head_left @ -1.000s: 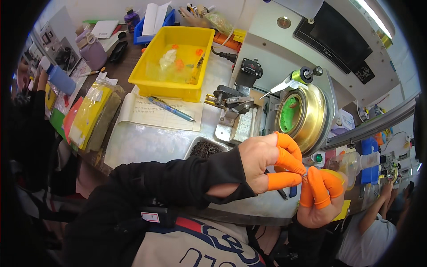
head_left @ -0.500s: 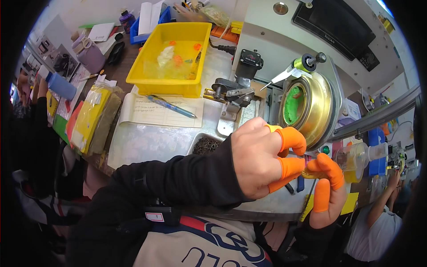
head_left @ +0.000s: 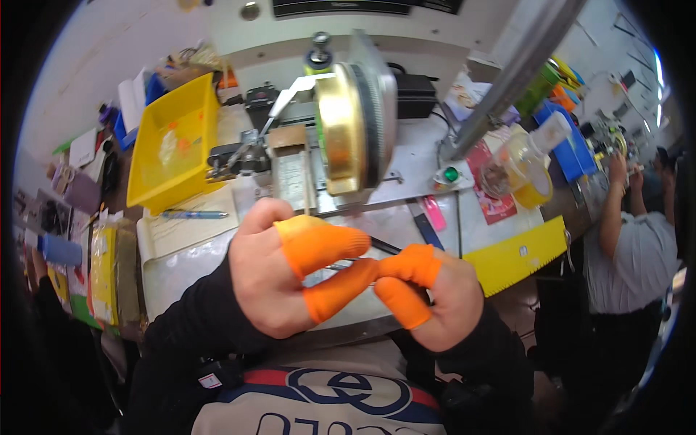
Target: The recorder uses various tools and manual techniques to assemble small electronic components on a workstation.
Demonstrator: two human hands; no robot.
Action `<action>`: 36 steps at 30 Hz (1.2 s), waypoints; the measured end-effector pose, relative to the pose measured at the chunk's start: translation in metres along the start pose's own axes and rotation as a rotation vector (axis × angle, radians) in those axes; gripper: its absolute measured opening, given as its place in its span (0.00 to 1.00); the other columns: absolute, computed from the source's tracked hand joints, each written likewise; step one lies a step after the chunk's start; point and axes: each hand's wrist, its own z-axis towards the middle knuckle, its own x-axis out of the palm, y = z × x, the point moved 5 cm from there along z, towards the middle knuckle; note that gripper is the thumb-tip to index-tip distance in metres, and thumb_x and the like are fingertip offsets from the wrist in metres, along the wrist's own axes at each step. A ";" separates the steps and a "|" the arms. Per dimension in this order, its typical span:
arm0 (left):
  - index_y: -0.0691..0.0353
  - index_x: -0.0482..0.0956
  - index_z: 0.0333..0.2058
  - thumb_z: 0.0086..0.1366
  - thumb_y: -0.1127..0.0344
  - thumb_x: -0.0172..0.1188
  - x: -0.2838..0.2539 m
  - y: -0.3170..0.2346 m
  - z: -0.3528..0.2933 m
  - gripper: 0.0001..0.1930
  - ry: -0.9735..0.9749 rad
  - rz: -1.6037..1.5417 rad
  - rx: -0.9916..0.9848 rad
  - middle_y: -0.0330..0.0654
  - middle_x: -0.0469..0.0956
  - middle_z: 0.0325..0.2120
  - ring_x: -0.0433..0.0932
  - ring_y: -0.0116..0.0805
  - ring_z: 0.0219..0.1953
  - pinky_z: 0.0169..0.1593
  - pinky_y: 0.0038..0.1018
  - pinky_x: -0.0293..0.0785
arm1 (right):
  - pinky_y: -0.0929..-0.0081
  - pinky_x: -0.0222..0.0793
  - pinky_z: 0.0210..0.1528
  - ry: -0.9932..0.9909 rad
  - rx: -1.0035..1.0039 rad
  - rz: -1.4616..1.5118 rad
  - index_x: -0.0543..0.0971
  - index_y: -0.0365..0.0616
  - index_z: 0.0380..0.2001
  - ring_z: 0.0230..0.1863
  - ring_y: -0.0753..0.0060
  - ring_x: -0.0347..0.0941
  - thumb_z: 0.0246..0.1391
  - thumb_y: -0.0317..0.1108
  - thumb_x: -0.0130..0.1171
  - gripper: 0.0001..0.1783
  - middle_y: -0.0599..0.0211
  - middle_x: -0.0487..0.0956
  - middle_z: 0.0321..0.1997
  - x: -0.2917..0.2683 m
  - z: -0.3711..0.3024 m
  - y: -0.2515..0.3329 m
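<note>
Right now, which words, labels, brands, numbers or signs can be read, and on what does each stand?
Wording is not copied out here, only placed.
Pale shirt: large dark lettering, the bottom row cut by the picture's edge.
Dark panel at the top: small pale lettering, blurred.
Notepad: writing too faint to read.
White tag at the lower left: too small to read.
Sticker on the notched yellow sheet: too small to read.

Bright indoor light; glare on gold wheel (head_left: 338,134); fisheye bend, black corners; detail soft toward rim.

Black screen (head_left: 341,6) partly beyond the view's top edge
</note>
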 end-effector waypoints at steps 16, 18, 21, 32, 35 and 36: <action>0.50 0.78 0.22 0.29 0.72 0.65 0.043 -0.078 0.068 0.15 0.264 -0.273 0.128 0.32 0.69 0.23 0.63 0.29 0.24 0.26 0.26 0.54 | 0.81 0.61 0.20 -0.053 0.045 0.457 0.76 0.41 0.27 0.19 0.71 0.68 0.39 0.28 0.59 0.07 0.67 0.72 0.20 -0.071 -0.084 -0.015; 0.52 0.77 0.22 0.29 0.71 0.67 0.052 -0.089 0.084 0.15 0.350 -0.376 -0.087 0.30 0.71 0.20 0.63 0.27 0.20 0.26 0.26 0.54 | 0.81 0.61 0.23 -0.034 0.045 0.543 0.76 0.40 0.27 0.20 0.72 0.68 0.39 0.27 0.59 0.08 0.66 0.72 0.20 -0.081 -0.096 -0.019; 0.53 0.76 0.23 0.28 0.69 0.69 0.058 -0.107 0.102 0.17 0.259 -0.307 0.133 0.29 0.72 0.19 0.66 0.25 0.21 0.26 0.24 0.55 | 0.80 0.61 0.20 -0.175 -0.083 0.340 0.76 0.41 0.26 0.19 0.71 0.68 0.35 0.27 0.61 0.09 0.66 0.71 0.19 -0.107 -0.108 -0.017; 0.58 0.75 0.29 0.42 0.65 0.59 0.128 -0.198 0.183 0.12 0.054 -0.270 0.491 0.40 0.72 0.27 0.72 0.35 0.29 0.31 0.28 0.65 | 0.89 0.61 0.30 -0.877 0.017 -0.833 0.71 0.34 0.35 0.26 0.81 0.68 0.48 0.32 0.50 0.13 0.61 0.73 0.31 -0.206 -0.224 0.014; 0.59 0.74 0.31 0.45 0.64 0.56 0.154 -0.186 0.191 0.12 0.091 -0.389 0.448 0.43 0.71 0.29 0.72 0.39 0.30 0.34 0.31 0.67 | 0.93 0.60 0.33 -1.246 0.033 -0.981 0.68 0.30 0.39 0.31 0.81 0.67 0.52 0.33 0.45 0.16 0.59 0.72 0.40 -0.247 -0.294 -0.007; 0.60 0.73 0.33 0.47 0.63 0.55 0.185 -0.177 0.190 0.13 0.149 -0.527 0.408 0.46 0.71 0.30 0.72 0.42 0.32 0.36 0.33 0.68 | 0.91 0.62 0.35 -1.330 0.115 -0.924 0.66 0.29 0.41 0.34 0.79 0.68 0.52 0.34 0.46 0.18 0.56 0.69 0.44 -0.262 -0.335 -0.020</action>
